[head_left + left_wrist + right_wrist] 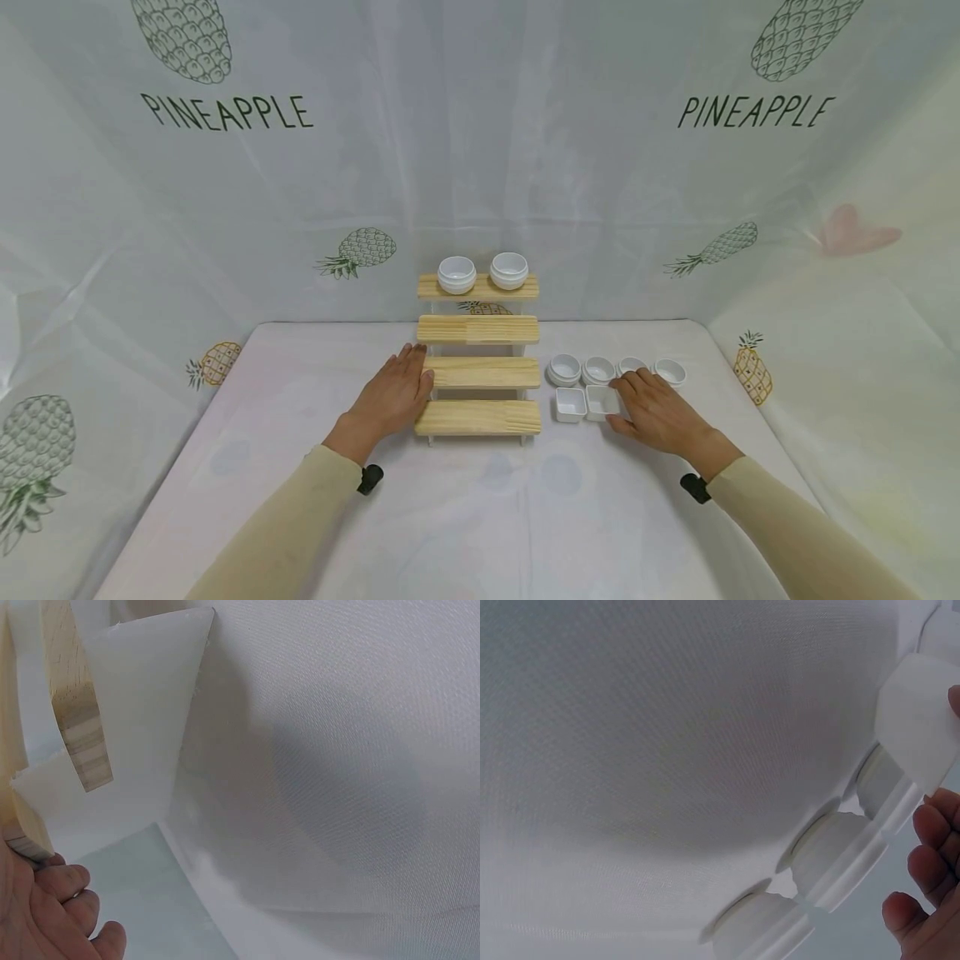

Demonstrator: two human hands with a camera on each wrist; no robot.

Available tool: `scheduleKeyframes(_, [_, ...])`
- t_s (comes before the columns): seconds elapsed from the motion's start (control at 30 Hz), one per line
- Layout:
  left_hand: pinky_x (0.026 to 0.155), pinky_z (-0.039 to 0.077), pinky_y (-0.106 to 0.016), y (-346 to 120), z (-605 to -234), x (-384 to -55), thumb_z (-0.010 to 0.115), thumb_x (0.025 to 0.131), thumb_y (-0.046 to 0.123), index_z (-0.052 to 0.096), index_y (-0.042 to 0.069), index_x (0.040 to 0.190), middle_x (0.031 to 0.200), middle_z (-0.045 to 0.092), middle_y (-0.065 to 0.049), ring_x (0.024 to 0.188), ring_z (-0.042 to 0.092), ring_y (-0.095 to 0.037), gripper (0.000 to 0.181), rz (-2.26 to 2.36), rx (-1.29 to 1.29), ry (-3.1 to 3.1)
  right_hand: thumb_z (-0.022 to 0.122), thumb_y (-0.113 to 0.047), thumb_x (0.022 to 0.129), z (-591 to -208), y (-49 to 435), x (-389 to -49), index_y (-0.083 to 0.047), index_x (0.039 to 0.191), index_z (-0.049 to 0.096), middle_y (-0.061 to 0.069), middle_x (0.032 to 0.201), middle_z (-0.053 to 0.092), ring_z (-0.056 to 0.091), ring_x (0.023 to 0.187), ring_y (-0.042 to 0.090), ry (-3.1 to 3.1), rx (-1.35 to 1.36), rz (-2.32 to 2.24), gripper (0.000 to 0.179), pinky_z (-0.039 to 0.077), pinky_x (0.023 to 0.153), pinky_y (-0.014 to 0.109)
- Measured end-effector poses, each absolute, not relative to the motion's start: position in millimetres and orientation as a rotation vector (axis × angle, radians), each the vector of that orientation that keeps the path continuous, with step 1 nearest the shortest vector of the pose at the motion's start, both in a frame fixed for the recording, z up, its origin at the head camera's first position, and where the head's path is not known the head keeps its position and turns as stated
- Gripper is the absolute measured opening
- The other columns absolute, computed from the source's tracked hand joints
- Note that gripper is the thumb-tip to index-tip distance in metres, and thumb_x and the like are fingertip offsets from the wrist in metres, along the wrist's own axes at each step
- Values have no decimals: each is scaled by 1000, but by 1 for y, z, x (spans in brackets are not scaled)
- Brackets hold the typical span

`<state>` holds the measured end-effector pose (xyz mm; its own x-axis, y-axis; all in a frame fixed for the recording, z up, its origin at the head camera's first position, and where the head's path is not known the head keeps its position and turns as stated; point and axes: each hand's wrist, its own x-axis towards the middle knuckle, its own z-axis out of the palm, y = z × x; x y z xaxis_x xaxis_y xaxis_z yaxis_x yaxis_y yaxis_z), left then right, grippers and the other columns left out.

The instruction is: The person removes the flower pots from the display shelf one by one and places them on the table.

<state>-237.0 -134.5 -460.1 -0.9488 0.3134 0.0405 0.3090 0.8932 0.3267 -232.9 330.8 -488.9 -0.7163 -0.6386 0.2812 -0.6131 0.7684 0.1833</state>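
Note:
A four-tier wooden stand [478,418] with pale planks and white side supports stands mid-table. My left hand [393,390] lies against its left end, with fingers extended along the plank ends. In the left wrist view, the fingers [67,885] show beside a plank's end. On the right, my right hand [656,412] holds a white square bowl [600,402] between thumb and fingers. A second square bowl [570,405] sits just left of it. The right wrist view shows the held bowl's side [915,720] between thumb and fingertips [931,825].
Two white round bowls, one left [457,275] and one right [509,271], stand on the top tier. Several more round bowls [564,370] form a row behind the square ones, partly hidden by my right hand. A pineapple-print cloth [480,167] hangs behind the table.

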Motion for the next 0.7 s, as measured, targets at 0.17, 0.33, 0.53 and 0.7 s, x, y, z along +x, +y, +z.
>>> scheduleKeyframes(0.17, [133,20,-53,-134,-459,-237,22,116,38,23,-5,165,172,29,-21,162,21,-36,65,515,502,3049,74,-41,91,-485,330,-232,7,128,62,18,116,65,58,106,34,-2645,951,-97,61,54,91,48])
scheduleKeyframes(0.33, [133,20,-52,-134,-458,-238,21,116,38,23,-4,165,172,28,-20,162,21,-36,65,508,498,3045,77,-44,88,-474,324,-236,7,128,63,19,115,66,58,104,35,-2585,958,-90,66,54,88,48])
scheduleKeyframes(0.53, [134,18,-52,-133,-457,-237,21,116,39,22,-4,166,173,27,-20,163,19,-35,66,500,480,3039,67,-50,97,-445,301,-249,9,127,62,23,115,65,57,102,39,-2465,960,-84,66,53,84,51])
scheduleKeyframes(0.7, [134,18,-53,-133,-457,-235,22,116,38,22,-5,166,173,27,-20,163,19,-35,65,527,480,3033,50,-57,107,-414,270,-265,9,128,61,24,115,65,57,101,43,-2349,936,-54,70,50,80,53])
